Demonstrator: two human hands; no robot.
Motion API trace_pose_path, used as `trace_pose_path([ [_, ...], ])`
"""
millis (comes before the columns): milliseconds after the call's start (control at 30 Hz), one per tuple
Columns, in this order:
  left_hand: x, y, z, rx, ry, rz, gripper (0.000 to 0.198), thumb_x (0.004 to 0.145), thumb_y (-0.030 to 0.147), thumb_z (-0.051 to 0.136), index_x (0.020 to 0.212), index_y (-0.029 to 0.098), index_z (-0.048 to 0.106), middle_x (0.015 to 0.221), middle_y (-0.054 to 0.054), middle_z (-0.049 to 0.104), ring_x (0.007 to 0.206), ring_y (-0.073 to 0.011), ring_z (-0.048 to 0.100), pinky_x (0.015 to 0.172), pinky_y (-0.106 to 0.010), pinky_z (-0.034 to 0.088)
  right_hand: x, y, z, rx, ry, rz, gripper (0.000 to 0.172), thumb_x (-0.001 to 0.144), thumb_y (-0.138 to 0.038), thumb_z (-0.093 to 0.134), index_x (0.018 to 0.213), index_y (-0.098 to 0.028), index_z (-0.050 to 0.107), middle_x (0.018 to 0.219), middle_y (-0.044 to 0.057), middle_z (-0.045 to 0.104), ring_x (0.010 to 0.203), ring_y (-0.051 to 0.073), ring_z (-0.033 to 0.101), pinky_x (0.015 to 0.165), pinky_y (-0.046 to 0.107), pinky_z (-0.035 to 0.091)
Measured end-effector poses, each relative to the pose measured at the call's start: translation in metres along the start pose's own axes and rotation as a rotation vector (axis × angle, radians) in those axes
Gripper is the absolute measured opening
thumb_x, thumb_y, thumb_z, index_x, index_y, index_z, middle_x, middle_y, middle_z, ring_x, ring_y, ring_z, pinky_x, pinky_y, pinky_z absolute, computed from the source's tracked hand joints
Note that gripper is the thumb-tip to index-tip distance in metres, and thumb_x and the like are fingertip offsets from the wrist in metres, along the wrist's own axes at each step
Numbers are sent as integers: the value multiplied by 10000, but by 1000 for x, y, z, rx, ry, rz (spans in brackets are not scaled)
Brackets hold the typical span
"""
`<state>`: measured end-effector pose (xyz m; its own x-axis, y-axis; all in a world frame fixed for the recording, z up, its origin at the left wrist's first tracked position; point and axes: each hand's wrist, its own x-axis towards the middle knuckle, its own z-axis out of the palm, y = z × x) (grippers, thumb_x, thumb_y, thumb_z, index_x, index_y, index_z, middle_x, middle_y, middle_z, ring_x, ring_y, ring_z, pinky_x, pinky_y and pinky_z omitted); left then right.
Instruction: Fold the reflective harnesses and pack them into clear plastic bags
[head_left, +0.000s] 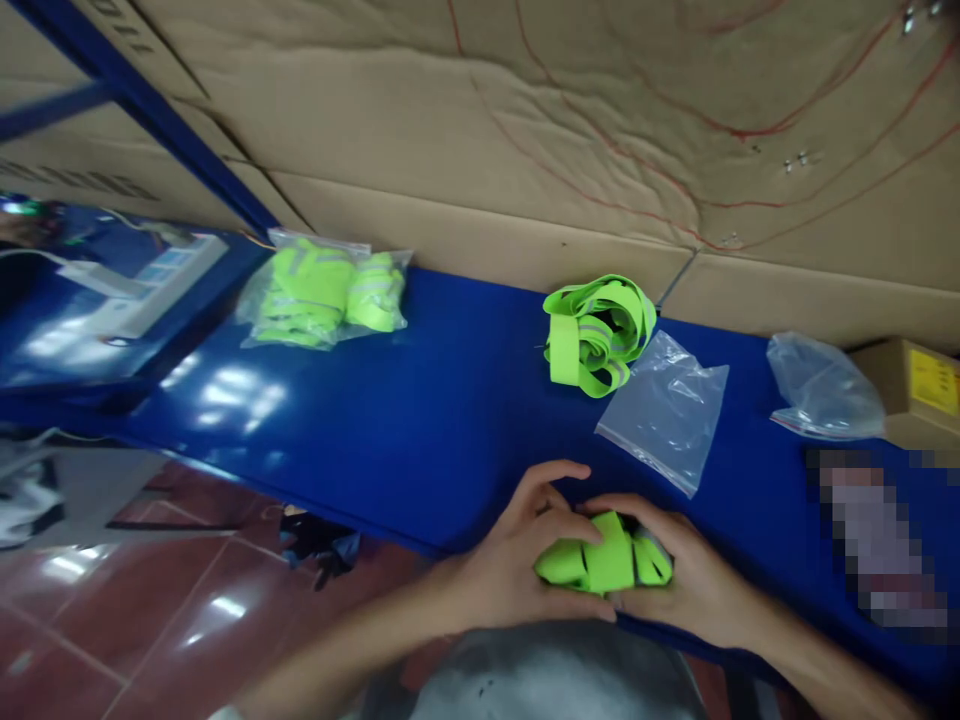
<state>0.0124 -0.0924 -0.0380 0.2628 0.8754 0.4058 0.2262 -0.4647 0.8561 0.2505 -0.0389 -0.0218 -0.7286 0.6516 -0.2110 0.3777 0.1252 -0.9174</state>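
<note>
Both my hands close around a folded bundle of neon green strap (606,563) at the near edge of the blue table (420,420). My left hand (517,560) wraps the bundle's left side, thumb under it. My right hand (694,580) cups its right side. A loose coil of the same green strap (596,335) lies farther back. Beside that coil lies an empty clear plastic bag (667,410).
A filled clear bag of green straps (326,290) sits at the table's back left. A crumpled clear bag (821,385) and a cardboard box (919,390) are at the right. Cardboard sheets (570,130) line the wall. A white device (142,285) rests at the left.
</note>
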Motion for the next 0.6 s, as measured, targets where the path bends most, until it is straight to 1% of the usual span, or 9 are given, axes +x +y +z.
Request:
trace_pose_path([
  [67,4,0,4,-112,-14,-83,619,633,538,939,1102,250,655,1501,-129,381,982,-183,614,886,-379,597,0,-1,2,155,-70,43,869,714,-338,926,1468,-333,494,1450,85,618,1230,300,662,989,372,557],
  [100,6,0,5,-157,-18,-112,640,593,547,956,1083,249,673,1496,-131,391,1056,-222,611,927,-410,586,0,-2,2,240,-91,59,928,706,-336,933,1502,-337,456,1504,95,572,1289,315,626,1029,393,539],
  [200,12,-1,6,-215,4,-135,672,543,534,983,1077,243,698,1452,-144,442,1311,-344,510,1016,-466,547,2,-5,3,477,-95,117,941,748,-317,912,1543,-360,409,1588,96,481,1375,314,561,1116,438,478],
  [267,18,1,6,-225,38,-128,663,552,522,984,1078,236,700,1471,-153,438,1397,-377,444,1043,-479,534,4,-5,2,616,-91,124,944,745,-323,920,1544,-371,418,1623,86,432,1426,314,512,1164,459,426],
  [300,22,2,5,-232,45,-118,663,553,529,982,1075,230,701,1497,-158,424,1403,-381,445,1053,-486,530,5,-3,2,685,-88,117,979,722,-345,937,1549,-377,414,1643,81,401,1453,322,480,1178,468,407],
  [367,32,7,4,-244,27,-87,662,581,557,960,1091,223,702,1546,-167,406,1406,-380,464,1092,-514,508,6,1,2,804,-79,85,1129,625,-426,986,1573,-391,374,1673,78,343,1496,349,415,1181,481,398],
  [433,43,11,2,-257,-44,-36,689,641,567,928,1189,228,687,1574,-173,427,1421,-371,482,1147,-540,466,7,4,3,873,-63,34,1276,533,-516,1004,1601,-400,315,1674,85,334,1506,374,390,1154,480,427],
  [533,57,12,5,-289,-186,21,752,756,512,875,1402,253,590,1467,-142,605,1384,-320,561,1208,-537,409,8,7,4,875,-32,-49,1289,531,-628,964,1610,-380,304,1618,100,417,1471,381,440,1122,466,457],
  [600,60,10,9,-294,-248,41,733,800,481,846,1442,261,566,1366,-107,695,1356,-303,597,1232,-539,378,9,7,6,875,-17,-71,1296,532,-681,939,1612,-364,298,1574,113,469,1438,375,483,1125,468,453],
])
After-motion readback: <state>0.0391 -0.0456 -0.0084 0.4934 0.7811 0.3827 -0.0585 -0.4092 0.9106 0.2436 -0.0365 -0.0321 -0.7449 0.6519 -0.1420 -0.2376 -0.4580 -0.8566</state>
